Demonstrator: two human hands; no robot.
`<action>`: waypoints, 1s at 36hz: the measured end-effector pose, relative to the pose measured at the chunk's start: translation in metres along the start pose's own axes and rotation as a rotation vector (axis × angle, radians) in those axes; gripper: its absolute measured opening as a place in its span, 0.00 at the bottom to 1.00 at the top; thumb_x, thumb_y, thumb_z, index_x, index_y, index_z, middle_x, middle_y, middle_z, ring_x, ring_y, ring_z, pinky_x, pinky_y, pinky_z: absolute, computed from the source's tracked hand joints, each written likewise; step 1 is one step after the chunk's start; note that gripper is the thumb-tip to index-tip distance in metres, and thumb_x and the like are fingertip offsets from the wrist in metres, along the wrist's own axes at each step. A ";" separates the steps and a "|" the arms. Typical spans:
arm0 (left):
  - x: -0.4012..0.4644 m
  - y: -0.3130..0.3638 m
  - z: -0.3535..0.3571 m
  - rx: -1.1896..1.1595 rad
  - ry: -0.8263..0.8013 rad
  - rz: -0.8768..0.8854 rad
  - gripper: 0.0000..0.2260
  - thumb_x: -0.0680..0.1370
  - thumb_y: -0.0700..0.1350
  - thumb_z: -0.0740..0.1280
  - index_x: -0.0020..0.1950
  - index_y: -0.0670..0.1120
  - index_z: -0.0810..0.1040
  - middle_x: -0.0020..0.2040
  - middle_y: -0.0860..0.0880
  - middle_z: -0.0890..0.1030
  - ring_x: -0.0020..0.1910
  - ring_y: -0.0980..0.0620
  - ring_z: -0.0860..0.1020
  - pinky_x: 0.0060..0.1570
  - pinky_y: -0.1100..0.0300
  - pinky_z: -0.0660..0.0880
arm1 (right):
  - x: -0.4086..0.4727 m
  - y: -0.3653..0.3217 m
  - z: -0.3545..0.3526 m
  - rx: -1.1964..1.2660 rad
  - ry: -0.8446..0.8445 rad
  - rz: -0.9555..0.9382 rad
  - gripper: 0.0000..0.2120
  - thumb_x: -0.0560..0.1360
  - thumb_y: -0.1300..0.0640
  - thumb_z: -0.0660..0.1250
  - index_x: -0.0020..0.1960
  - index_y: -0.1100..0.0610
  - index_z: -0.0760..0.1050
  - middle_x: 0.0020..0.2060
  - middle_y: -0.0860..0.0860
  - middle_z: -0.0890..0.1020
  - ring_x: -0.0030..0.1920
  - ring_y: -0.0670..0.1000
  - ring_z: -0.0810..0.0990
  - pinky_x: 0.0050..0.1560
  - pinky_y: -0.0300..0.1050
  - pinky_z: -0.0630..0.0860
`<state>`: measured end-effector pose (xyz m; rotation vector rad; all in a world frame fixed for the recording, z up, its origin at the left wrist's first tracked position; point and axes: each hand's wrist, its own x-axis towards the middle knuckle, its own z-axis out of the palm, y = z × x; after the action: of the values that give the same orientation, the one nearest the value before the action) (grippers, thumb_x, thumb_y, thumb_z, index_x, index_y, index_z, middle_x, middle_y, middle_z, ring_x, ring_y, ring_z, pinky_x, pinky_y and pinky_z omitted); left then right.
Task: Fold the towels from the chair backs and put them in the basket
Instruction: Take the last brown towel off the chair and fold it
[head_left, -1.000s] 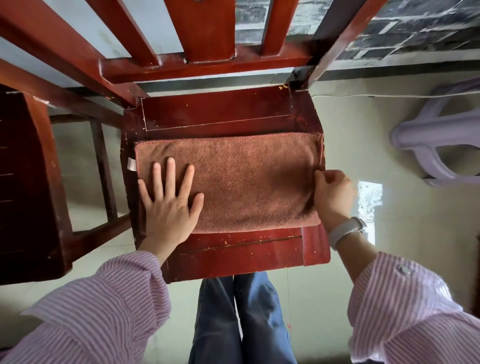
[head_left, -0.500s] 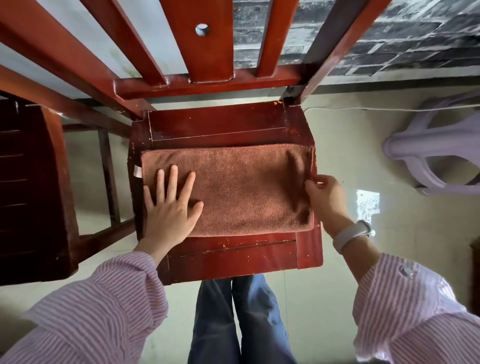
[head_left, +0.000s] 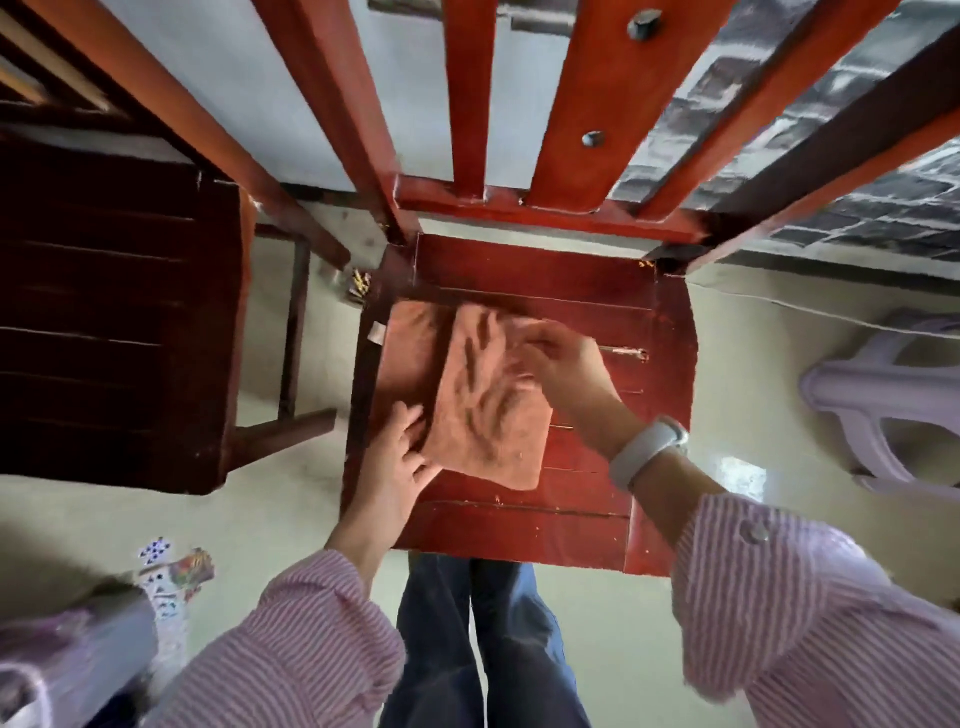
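A brown-orange towel (head_left: 478, 405) lies on the red wooden chair seat (head_left: 649, 332), its right half swung over the left half in mid-fold. My right hand (head_left: 561, 358) pinches the towel's far edge at the top of the raised flap. My left hand (head_left: 400, 457) rests at the near left of the towel, fingers touching the flap's lower edge. The image is blurred by motion. No basket shows clearly.
The chair back slats (head_left: 467, 104) rise at the far side. A dark wooden chair (head_left: 119, 312) stands to the left. A lilac plastic stool (head_left: 893, 395) is at the right. A lilac object (head_left: 78, 660) and a patterned scrap (head_left: 176, 571) sit at the lower left.
My right hand has carried the towel's right end leftward over the middle, halving its width. My left hand slid toward the near edge. The camera has moved farther back.
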<state>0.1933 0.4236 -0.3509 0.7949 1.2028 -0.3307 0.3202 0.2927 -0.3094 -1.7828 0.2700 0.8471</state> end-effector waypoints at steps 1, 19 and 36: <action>0.001 -0.005 -0.004 0.004 0.019 0.018 0.20 0.78 0.52 0.58 0.67 0.45 0.68 0.62 0.47 0.72 0.58 0.47 0.74 0.61 0.50 0.68 | 0.007 0.003 -0.002 -0.149 0.060 -0.058 0.11 0.74 0.66 0.60 0.42 0.52 0.74 0.41 0.53 0.81 0.36 0.48 0.78 0.41 0.43 0.78; 0.000 -0.034 0.003 0.301 0.311 0.447 0.05 0.72 0.38 0.69 0.46 0.44 0.76 0.38 0.57 0.78 0.37 0.64 0.77 0.38 0.76 0.71 | 0.079 -0.018 0.026 -1.074 -0.188 -0.189 0.13 0.76 0.49 0.60 0.53 0.57 0.75 0.49 0.53 0.76 0.52 0.56 0.75 0.59 0.55 0.70; 0.011 -0.027 -0.033 0.325 0.564 0.464 0.06 0.76 0.45 0.66 0.47 0.43 0.79 0.38 0.53 0.79 0.38 0.63 0.76 0.44 0.67 0.72 | 0.086 -0.020 0.082 -0.899 -0.185 -0.371 0.11 0.77 0.55 0.60 0.57 0.54 0.76 0.51 0.51 0.79 0.34 0.47 0.76 0.40 0.44 0.75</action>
<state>0.1575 0.4299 -0.3754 1.4848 1.4519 0.0982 0.3591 0.3927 -0.3643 -2.4353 -0.6491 0.9174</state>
